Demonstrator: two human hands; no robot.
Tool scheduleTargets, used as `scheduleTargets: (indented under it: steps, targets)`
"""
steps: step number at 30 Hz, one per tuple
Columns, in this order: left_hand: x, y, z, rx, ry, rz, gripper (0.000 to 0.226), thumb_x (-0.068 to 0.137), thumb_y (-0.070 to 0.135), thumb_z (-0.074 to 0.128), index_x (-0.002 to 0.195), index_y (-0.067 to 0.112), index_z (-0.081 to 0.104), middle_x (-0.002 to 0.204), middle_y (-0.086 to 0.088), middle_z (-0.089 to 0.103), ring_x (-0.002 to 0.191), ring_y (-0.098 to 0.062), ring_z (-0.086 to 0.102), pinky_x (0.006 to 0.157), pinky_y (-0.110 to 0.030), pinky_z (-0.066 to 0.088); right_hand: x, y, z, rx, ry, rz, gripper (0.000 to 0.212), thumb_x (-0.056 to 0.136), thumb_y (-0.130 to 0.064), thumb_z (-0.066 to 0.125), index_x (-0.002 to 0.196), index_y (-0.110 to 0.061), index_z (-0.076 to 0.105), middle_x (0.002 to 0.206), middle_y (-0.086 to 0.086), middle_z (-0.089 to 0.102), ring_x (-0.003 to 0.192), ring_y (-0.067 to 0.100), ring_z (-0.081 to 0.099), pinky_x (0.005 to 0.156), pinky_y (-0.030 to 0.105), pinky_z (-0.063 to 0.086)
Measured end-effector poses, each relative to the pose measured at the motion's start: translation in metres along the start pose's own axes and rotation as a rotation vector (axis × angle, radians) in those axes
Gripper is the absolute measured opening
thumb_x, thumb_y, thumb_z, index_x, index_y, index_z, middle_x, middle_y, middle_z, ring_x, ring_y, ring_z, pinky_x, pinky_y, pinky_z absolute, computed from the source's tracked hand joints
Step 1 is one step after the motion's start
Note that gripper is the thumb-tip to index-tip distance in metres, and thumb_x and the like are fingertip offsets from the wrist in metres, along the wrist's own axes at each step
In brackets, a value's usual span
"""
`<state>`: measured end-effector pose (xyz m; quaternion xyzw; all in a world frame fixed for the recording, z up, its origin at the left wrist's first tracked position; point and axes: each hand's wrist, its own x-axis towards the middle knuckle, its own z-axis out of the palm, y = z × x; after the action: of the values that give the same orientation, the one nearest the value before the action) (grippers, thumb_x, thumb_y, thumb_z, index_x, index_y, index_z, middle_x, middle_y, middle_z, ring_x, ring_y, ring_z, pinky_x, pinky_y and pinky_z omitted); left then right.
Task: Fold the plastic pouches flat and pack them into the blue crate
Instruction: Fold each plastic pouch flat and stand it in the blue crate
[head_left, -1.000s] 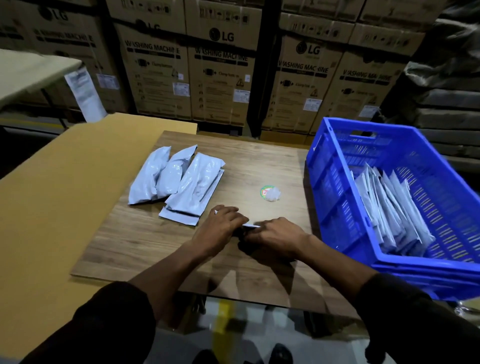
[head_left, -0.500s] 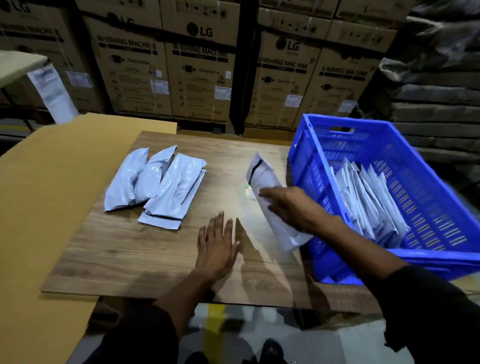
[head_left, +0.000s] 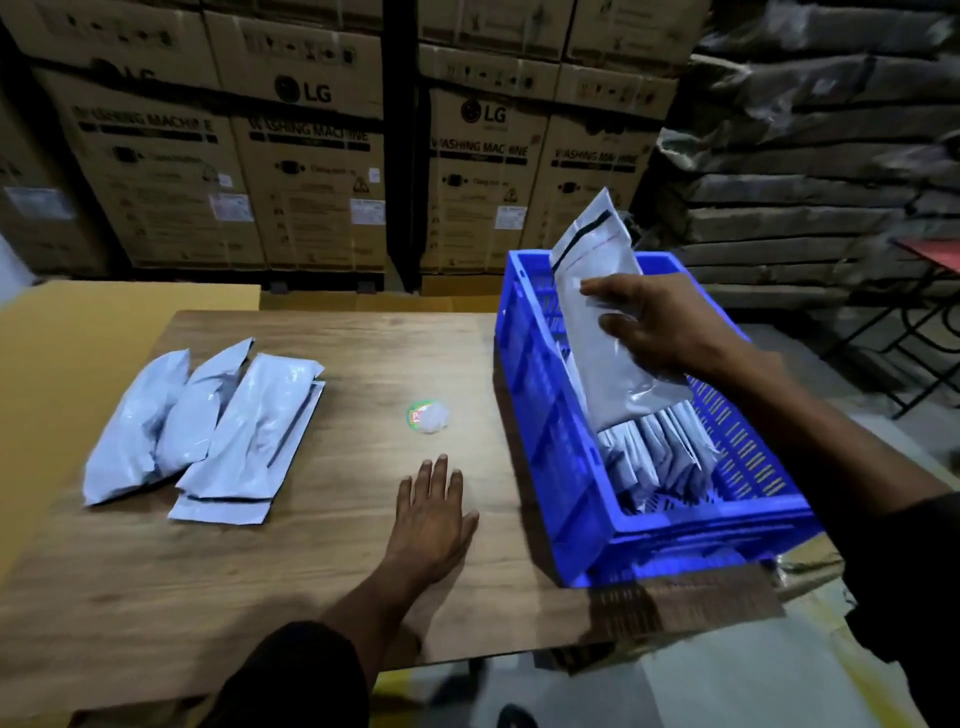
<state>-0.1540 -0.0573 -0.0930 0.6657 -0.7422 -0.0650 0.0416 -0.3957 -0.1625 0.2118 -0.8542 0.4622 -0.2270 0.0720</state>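
My right hand (head_left: 660, 332) grips a flat grey-white pouch (head_left: 602, 301) upright over the blue crate (head_left: 550, 436) on the right of the table. Its lower end points down at the row of folded pouches (head_left: 654, 457) standing on edge inside the crate. My left hand (head_left: 428, 517) rests flat on the wooden tabletop (head_left: 363, 364), fingers straight, holding nothing. A loose pile of puffy unfolded pouches (head_left: 208, 431) lies on the table's left part, well away from both hands.
A small round sticker or wrapper (head_left: 428, 415) lies mid-table ahead of my left hand. Yellow-brown cardboard (head_left: 67, 364) flanks the table on the left. Stacked washing-machine cartons (head_left: 311, 156) stand behind, dark stacked bundles (head_left: 810, 156) at the back right.
My hands came apart from the fold at the table's front. My right hand lifted the pouch and carried it right, over the crate. My left hand now lies flat on the table.
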Motion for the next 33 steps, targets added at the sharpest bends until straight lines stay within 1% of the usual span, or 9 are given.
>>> scheduleTargets:
  steps: [3, 6, 10, 16, 19, 24, 26, 30, 33]
  targets:
    - [0.010, 0.008, 0.000, 0.010, -0.008, 0.003, 0.068, 0.088, 0.053, 0.037, 0.129, 0.008, 0.067, 0.144, -0.020, 0.056, 0.130, -0.041, 0.056, 0.097, -0.059, 0.049, -0.005, 0.024, -0.018, -0.022, 0.051, 0.036, 0.043, 0.088, 0.001, 0.070, 0.129, -0.010, 0.066, 0.115, 0.009, 0.072, 0.110, 0.015, 0.066, 0.098, 0.023, 0.045]
    - [0.019, 0.017, 0.002, 0.014, -0.005, 0.001, 0.068, 0.088, 0.052, 0.037, 0.128, 0.006, 0.068, 0.143, -0.022, 0.057, 0.129, -0.042, 0.057, 0.096, -0.061, 0.049, -0.010, 0.057, -0.030, -0.131, 0.065, 0.070, 0.045, 0.083, 0.001, 0.072, 0.126, -0.009, 0.067, 0.111, 0.016, 0.074, 0.105, 0.029, 0.070, 0.098, 0.039, 0.051]
    - [0.028, 0.029, 0.005, 0.002, 0.021, -0.033, 0.067, 0.088, 0.051, 0.037, 0.126, 0.006, 0.069, 0.142, -0.022, 0.058, 0.128, -0.042, 0.057, 0.094, -0.063, 0.049, -0.019, 0.098, -0.031, -0.338, -0.016, 0.131, 0.043, 0.081, -0.001, 0.070, 0.123, -0.010, 0.069, 0.111, 0.023, 0.072, 0.102, 0.042, 0.068, 0.088, 0.046, 0.052]
    - [0.032, 0.040, 0.012, -0.036, 0.083, -0.080, 0.066, 0.090, 0.048, 0.037, 0.132, 0.006, 0.064, 0.148, -0.021, 0.052, 0.134, -0.043, 0.051, 0.105, -0.063, 0.037, -0.037, 0.129, -0.024, -0.642, -0.259, 0.252, 0.043, 0.089, -0.013, 0.059, 0.131, -0.022, 0.061, 0.121, 0.018, 0.066, 0.106, 0.040, 0.063, 0.079, 0.041, 0.050]
    - [0.033, 0.041, 0.013, -0.041, 0.103, -0.090, 0.065, 0.090, 0.048, 0.037, 0.134, 0.007, 0.063, 0.148, -0.021, 0.052, 0.135, -0.042, 0.050, 0.105, -0.062, 0.034, -0.043, 0.142, -0.011, -0.704, -0.330, 0.262, 0.039, 0.091, -0.012, 0.053, 0.129, -0.019, 0.059, 0.123, 0.014, 0.065, 0.108, 0.037, 0.062, 0.080, 0.039, 0.049]
    - [0.033, 0.040, 0.012, -0.019, 0.091, -0.097, 0.065, 0.089, 0.049, 0.038, 0.133, 0.009, 0.064, 0.148, -0.019, 0.053, 0.134, -0.040, 0.052, 0.101, -0.064, 0.044, -0.051, 0.163, 0.008, -0.682, -0.365, 0.290, 0.028, 0.090, -0.008, 0.051, 0.116, -0.015, 0.060, 0.112, 0.017, 0.064, 0.100, 0.039, 0.064, 0.075, 0.041, 0.051]
    - [0.034, 0.039, 0.012, -0.011, 0.079, -0.097, 0.065, 0.089, 0.050, 0.038, 0.134, 0.010, 0.064, 0.148, -0.018, 0.053, 0.134, -0.040, 0.053, 0.101, -0.064, 0.045, -0.055, 0.169, 0.016, -0.665, -0.388, 0.311, 0.022, 0.090, -0.008, 0.051, 0.110, -0.014, 0.058, 0.111, 0.018, 0.063, 0.098, 0.039, 0.065, 0.070, 0.038, 0.047]
    - [0.033, 0.035, 0.014, 0.010, 0.069, -0.086, 0.065, 0.089, 0.051, 0.039, 0.134, 0.011, 0.065, 0.147, -0.017, 0.055, 0.131, -0.040, 0.056, 0.097, -0.065, 0.047, -0.058, 0.175, 0.029, -0.649, -0.397, 0.320, 0.020, 0.093, -0.026, 0.050, 0.109, -0.021, 0.061, 0.111, 0.013, 0.066, 0.099, 0.036, 0.066, 0.074, 0.041, 0.051]
    - [0.033, 0.030, 0.016, 0.008, 0.077, -0.067, 0.066, 0.091, 0.052, 0.039, 0.136, 0.010, 0.063, 0.148, -0.017, 0.054, 0.132, -0.040, 0.056, 0.098, -0.065, 0.046, -0.056, 0.175, 0.032, -0.639, -0.301, 0.328, 0.016, 0.094, -0.031, 0.050, 0.101, -0.020, 0.060, 0.108, 0.011, 0.068, 0.095, 0.037, 0.067, 0.072, 0.042, 0.054]
